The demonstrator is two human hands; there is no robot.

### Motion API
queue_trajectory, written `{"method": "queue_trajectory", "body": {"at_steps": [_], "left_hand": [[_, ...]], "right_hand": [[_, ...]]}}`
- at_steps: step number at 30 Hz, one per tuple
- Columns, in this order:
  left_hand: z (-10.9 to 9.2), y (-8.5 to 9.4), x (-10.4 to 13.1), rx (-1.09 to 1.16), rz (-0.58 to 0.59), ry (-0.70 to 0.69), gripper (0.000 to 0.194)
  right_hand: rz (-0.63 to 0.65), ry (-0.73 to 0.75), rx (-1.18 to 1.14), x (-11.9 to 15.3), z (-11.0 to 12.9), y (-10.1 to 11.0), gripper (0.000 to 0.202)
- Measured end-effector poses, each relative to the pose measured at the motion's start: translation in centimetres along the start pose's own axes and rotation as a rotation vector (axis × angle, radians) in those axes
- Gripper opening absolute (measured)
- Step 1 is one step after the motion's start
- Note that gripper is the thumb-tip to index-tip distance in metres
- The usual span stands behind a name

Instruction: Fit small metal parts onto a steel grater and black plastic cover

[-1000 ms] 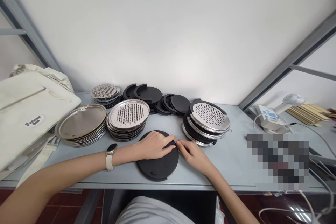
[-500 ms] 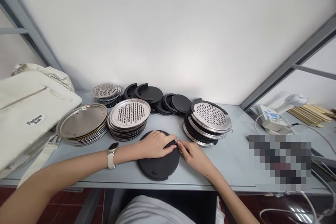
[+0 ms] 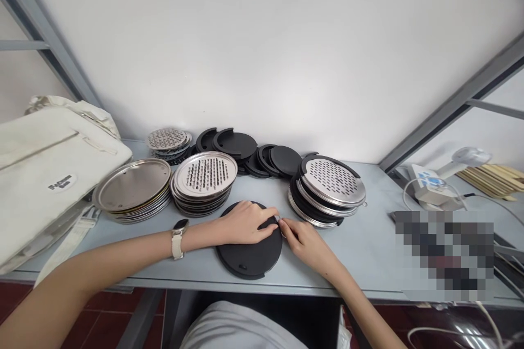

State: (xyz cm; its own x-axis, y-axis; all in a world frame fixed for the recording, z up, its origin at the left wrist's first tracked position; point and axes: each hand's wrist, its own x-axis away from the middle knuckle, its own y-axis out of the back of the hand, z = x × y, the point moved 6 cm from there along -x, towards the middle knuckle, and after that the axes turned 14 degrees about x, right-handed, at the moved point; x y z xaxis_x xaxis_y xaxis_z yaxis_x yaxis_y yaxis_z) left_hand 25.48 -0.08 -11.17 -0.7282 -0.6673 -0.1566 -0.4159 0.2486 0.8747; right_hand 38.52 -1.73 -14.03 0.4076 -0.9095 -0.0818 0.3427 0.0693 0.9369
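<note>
On the smooth grey table point(image 3: 368, 267), seen from my head, lies a flat, round, matt-black disc point(image 3: 256, 259). My left hand point(image 3: 244, 223) rests across it, its grip impossible to tell; my right hand point(image 3: 303, 242) pinches a small shiny piece point(image 3: 277, 219) at the rim, near a perforated metal stack point(image 3: 333, 180).
</note>
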Motion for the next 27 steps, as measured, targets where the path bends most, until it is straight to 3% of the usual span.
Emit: {"method": "queue_trajectory", "body": {"at_steps": [27], "left_hand": [[0.25, -0.14, 0.06, 0.034, -0.03, -0.013, 0.025]], "right_hand": [[0.089, 0.087, -0.083, -0.31, -0.1, 0.54, 0.038]]}}
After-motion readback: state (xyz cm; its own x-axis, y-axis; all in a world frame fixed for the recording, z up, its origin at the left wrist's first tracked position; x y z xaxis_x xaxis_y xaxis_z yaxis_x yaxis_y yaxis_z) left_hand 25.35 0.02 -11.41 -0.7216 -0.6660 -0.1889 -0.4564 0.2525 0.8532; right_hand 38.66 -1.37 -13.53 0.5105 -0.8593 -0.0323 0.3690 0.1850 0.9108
